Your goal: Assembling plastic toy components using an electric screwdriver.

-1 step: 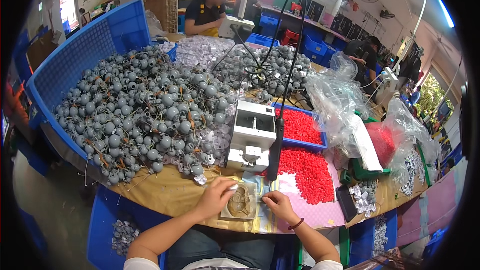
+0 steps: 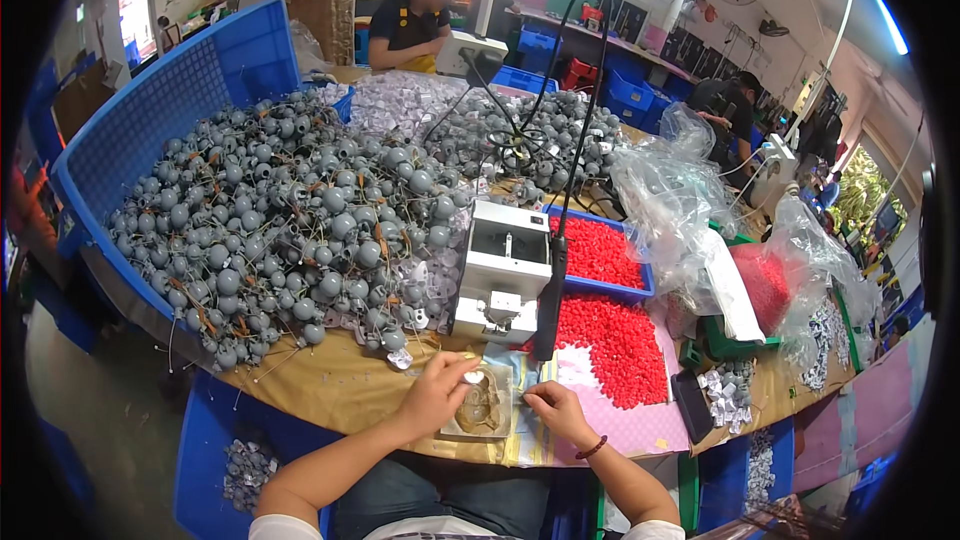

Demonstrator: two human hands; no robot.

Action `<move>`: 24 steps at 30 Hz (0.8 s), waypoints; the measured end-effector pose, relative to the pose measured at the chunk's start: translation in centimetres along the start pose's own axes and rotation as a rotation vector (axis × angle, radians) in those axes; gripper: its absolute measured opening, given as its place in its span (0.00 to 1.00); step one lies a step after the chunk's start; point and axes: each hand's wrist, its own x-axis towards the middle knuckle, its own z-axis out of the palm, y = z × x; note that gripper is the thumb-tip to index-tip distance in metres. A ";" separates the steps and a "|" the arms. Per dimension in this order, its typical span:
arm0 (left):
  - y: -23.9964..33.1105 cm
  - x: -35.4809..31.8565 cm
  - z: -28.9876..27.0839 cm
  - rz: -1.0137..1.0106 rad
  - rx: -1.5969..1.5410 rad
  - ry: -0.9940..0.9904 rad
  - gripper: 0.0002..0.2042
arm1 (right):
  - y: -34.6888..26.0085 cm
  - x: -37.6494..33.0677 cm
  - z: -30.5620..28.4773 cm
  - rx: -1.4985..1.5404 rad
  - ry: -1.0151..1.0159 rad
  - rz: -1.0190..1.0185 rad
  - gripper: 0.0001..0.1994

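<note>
Left grip [image 2: 437, 392]: holding white piece [image 2: 473, 377], edging it slightly rightward at mould [image 2: 506, 402].
Right grip [image 2: 556, 408]: pinching closed beside mould, contents unclear.

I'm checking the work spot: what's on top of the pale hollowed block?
The left hand, holding a small white piece, covers some of the pale block at its left. Part of the hollow shows; whatever lies beneath the hand is hidden.

The small piece [image 2: 473, 377] is white, the hollowed block [image 2: 504, 392] beige-brown — the round parts [image 2: 330, 225] are grey, the heaped pieces [image 2: 615, 360] red, the crate [image 2: 170, 95] blue.
</note>
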 end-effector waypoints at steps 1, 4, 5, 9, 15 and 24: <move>0.5 0.3 0.6 0.039 0.050 0.000 0.20 | 0.1 0.0 0.0 0.015 0.003 0.000 0.09; -0.8 0.3 1.7 0.187 0.121 -0.073 0.17 | 0.5 0.1 0.0 0.082 0.014 0.007 0.09; -1.1 0.3 1.9 0.239 0.154 -0.095 0.16 | 0.5 0.0 0.0 0.097 0.017 0.013 0.09; -1.8 -0.6 2.0 0.383 0.325 -0.121 0.12 | -0.3 -0.1 0.0 0.204 0.045 0.053 0.07; -2.1 -1.1 2.0 0.285 0.373 -0.176 0.08 | -0.8 0.4 -0.5 0.382 0.085 0.045 0.06; -1.9 -1.0 1.8 0.044 0.263 -0.067 0.08 | -6.0 0.9 2.1 -0.046 0.115 -0.349 0.07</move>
